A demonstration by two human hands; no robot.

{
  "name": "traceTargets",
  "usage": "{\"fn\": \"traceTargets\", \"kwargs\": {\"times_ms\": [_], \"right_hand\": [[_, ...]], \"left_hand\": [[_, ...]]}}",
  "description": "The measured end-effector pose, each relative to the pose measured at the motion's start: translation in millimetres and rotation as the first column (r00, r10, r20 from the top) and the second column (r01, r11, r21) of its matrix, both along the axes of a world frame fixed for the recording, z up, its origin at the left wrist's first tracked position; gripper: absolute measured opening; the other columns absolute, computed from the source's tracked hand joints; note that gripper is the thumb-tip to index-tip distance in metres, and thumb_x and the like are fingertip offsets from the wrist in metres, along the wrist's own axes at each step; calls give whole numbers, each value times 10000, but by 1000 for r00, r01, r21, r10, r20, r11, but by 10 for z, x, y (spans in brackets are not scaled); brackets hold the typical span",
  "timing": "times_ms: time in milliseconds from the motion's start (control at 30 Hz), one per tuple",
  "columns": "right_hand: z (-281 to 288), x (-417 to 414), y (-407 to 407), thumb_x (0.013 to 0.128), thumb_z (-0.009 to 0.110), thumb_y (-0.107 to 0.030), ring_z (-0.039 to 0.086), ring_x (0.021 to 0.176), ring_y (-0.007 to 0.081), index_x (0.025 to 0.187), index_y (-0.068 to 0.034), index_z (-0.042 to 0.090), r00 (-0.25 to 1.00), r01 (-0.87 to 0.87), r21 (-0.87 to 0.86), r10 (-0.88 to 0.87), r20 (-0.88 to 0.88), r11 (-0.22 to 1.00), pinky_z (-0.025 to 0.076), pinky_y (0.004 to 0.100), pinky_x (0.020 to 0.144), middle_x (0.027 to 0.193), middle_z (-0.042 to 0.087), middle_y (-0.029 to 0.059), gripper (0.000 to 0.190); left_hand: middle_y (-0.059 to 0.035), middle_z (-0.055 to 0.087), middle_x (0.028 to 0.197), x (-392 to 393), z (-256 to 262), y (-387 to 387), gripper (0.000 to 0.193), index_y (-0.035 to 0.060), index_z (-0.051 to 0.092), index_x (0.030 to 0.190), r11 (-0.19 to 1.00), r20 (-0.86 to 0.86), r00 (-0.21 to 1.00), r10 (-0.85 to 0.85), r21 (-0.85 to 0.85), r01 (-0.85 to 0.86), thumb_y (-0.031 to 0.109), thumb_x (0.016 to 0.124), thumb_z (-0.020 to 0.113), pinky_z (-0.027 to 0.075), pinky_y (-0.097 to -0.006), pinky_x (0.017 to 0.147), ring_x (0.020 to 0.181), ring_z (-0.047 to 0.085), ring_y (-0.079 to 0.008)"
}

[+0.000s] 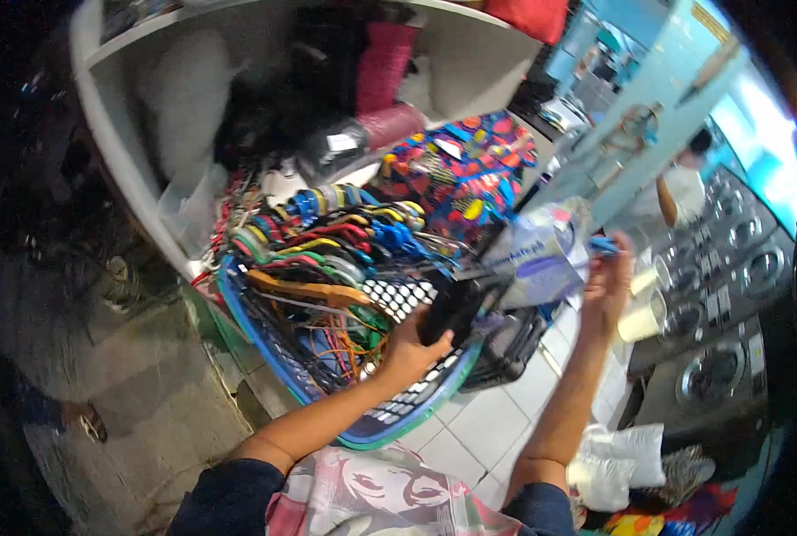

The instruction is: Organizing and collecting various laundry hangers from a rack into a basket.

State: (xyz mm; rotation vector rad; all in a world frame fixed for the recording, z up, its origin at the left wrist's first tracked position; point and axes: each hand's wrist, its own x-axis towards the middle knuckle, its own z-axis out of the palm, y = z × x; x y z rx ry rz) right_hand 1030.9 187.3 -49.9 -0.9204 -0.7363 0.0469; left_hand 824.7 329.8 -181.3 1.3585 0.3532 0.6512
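In front of me a laundry basket (pixel 398 432) with a blue and green rim is heaped with clothes hangers (pixel 325 241) in many colours. A wooden hanger (pixel 308 288) lies across its near part. My left hand (pixel 408 352) is over the basket's right side, fingers closed around a dark black object (pixel 453 305) that is too blurred to name. Raised to the right, my right hand (pixel 607 285) pinches a small blue item (pixel 603 246), also blurred. A plastic bag (pixel 539 254) with blue printing is between my two hands.
A colourful patterned bag (pixel 462 171) sits behind the basket, beside a white shelf unit (pixel 485 63). Front-loading washing machines (pixel 710 378) line the right side, with white plastic bags (pixel 616 462) on the floor. A person (pixel 683 187) stands near the machines; a sandalled foot (pixel 90 422) shows at left.
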Motion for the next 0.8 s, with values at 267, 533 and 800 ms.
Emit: {"fn": "traceTargets", "kwargs": {"times_ms": [267,533,800], "right_hand": [[1228,-869,2064,826,536,-133,514,863,88,1195,-20,457,876,56,-435,164,453,899,396,194,712,1020,537,48,394],[675,-1614,4062,755,629,-88,523,774,103,1090,-12,506,720,-216,-789,640,270,575,434,241,672,912,557,46,365],[94,-2254,5233,796,613,-162,534,908,168,1153,26,459,703,-144,-836,649,290,529,451,275,748,1019,546,111,431]], "left_hand": [[-134,552,912,-99,-182,-28,435,84,469,1056,971,51,972,-230,73,226,147,668,655,418,-369,764,879,552,-274],[-164,549,923,-20,-177,-71,465,59,446,1093,988,54,996,-68,142,60,181,680,621,430,-376,753,880,547,-312],[-183,505,1052,46,-313,-182,479,27,422,1107,975,142,986,-92,213,60,205,703,607,385,-375,870,1025,481,-335]]}}
